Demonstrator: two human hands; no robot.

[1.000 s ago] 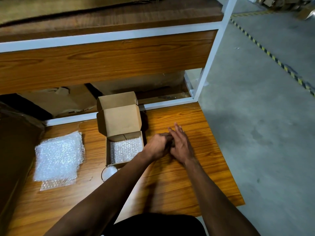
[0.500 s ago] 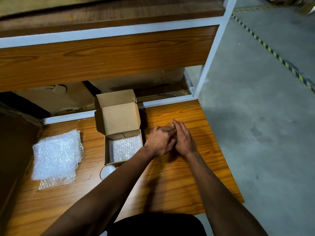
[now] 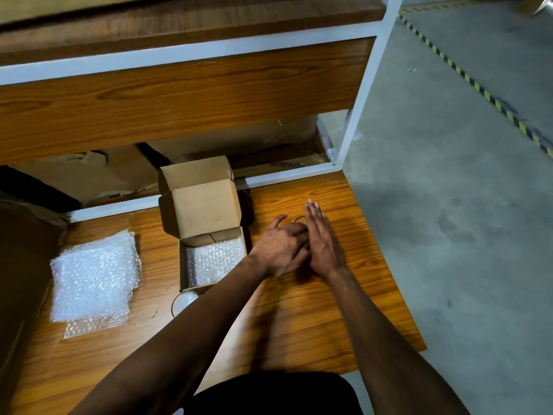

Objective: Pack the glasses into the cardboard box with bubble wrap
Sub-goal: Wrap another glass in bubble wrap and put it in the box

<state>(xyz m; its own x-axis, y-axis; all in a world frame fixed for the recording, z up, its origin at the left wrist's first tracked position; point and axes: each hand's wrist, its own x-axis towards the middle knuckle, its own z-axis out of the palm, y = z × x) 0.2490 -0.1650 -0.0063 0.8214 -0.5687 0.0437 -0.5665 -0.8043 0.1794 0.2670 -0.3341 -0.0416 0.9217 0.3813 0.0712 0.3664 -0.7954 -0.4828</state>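
A small cardboard box (image 3: 184, 262) stands open on the wooden table, its lid (image 3: 203, 205) upright and a sheet of bubble wrap (image 3: 217, 260) lining its bottom. Just right of the box, my left hand (image 3: 279, 248) has its fingers curled over a pair of glasses; only a thin wire rim (image 3: 299, 218) shows past the knuckles. My right hand (image 3: 321, 241) lies against it, fingers straight and together. A round lens with a wire rim (image 3: 183, 298) peeks out in front of the box, partly hidden by my left forearm.
A stack of bubble wrap sheets (image 3: 94, 277) lies at the table's left. A wooden shelf with a white metal frame (image 3: 356, 115) overhangs the back. The table's edge (image 3: 386, 250) drops to a concrete floor on the right. A dark brown object (image 3: 24, 259) borders the left side.
Both hands stay together right of the box. My left thumb has spread away from the fingers and a bit of wire rim now shows between the hands.
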